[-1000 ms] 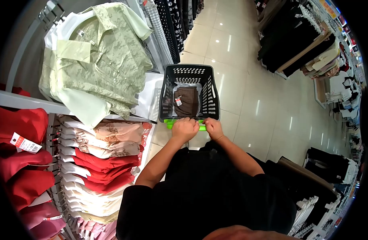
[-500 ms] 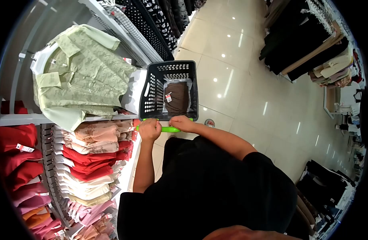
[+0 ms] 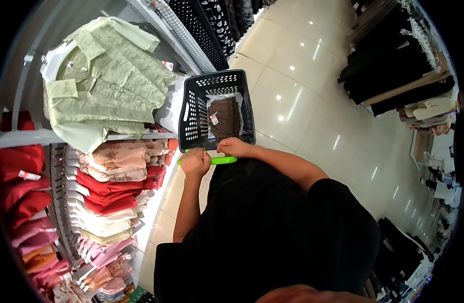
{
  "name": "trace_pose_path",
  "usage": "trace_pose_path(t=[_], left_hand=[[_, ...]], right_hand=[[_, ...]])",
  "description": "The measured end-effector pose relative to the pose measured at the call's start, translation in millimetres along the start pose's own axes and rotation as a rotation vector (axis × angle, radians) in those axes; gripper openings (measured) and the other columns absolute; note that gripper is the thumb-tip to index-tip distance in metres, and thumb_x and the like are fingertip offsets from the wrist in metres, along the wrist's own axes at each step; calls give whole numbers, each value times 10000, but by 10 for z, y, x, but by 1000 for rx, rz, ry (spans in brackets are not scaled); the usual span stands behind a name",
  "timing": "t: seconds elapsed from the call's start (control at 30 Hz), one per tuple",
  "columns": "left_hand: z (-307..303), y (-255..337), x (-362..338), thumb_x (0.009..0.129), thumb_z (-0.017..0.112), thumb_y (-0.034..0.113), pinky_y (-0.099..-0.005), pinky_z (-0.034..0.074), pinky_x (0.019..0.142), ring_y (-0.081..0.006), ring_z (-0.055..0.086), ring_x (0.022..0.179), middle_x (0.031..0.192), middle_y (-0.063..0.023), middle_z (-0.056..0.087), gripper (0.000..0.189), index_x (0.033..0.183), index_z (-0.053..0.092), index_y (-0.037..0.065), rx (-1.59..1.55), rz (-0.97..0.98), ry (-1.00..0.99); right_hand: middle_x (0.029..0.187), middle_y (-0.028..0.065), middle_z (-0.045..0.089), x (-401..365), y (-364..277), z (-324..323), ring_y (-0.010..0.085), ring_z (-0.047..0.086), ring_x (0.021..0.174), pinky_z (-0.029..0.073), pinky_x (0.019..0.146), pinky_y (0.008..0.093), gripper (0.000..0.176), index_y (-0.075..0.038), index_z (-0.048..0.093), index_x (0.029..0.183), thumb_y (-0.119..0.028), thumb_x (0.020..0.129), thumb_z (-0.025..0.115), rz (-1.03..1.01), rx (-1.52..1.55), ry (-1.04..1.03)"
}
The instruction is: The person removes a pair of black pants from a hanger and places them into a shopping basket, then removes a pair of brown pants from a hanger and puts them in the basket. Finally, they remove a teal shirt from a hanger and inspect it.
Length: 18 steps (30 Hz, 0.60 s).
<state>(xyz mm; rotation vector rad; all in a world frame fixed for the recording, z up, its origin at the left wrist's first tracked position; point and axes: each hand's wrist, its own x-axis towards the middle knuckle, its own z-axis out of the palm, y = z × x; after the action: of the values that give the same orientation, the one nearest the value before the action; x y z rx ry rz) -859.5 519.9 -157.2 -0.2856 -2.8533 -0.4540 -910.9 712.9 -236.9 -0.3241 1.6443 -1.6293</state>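
Observation:
A dark perforated basket (image 3: 187, 123) hangs in front of the body, with a folded brown garment (image 3: 225, 117) with a white and red tag lying inside. My left hand (image 3: 195, 162) is wrapped round the green handle (image 3: 222, 160) at its left part. Close to the basket's near rim, my right hand (image 3: 234, 147) is curled just above the handle's right part; whether its fingers grip the rim or the handle is hidden.
Left of the basket hangs a pale green blouse (image 3: 108, 83). Below it, a rail holds red garments (image 3: 108, 189) and others in cream and pink. Dark clothes (image 3: 388, 70) hang on a rack at the right, across the tiled floor (image 3: 307, 101).
The racks and blouse have shifted in view. The basket appears slightly tilted and further right. My right hand has lifted slightly off the green handle, showing more of it.

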Motion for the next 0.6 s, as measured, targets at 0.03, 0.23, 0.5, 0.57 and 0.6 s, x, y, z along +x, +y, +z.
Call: trace_pose_path(t=[0.03,0.23,0.5,0.57,0.6], left_hand=[[15,6,18,751,604,194,-423,456,549,-303,582,575,625,-86,572,136,663,621,91,-31,30,48],[96,185,168,763,598,195,-426,449,524,-298,585,574,623,-82,577,155,635,590,107,-74,39,-41],[90,240,303,788,601,235,-417,486,564,-285,609,598,659,-77,613,186,660,611,100,-68,34,-169],[106,190,290,797,594,237,-417,490,572,-283,614,606,665,-77,618,193,663,614,99,-53,18,-176],[104,182,299,797,594,237,-417,490,572,-283,614,606,665,-77,618,193,663,614,99,-57,13,-177]], right_hand=[[698,17,619,15,-37,-41,95,573,624,464,587,269,239,-53,684,898,-258,921,563,26,-35,-50],[708,35,648,3,-120,-227,125,601,603,482,576,295,248,-55,696,923,-273,905,579,94,-145,4],[787,33,670,162,148,-267,129,613,657,498,613,291,242,-68,684,977,-278,925,575,100,-308,71],[979,106,706,135,-277,-214,246,661,910,503,831,354,312,-85,683,1058,-337,937,545,252,-391,-88],[979,106,706,155,-289,-193,246,661,910,503,831,354,312,-85,683,1058,-337,937,545,258,-393,-91]])
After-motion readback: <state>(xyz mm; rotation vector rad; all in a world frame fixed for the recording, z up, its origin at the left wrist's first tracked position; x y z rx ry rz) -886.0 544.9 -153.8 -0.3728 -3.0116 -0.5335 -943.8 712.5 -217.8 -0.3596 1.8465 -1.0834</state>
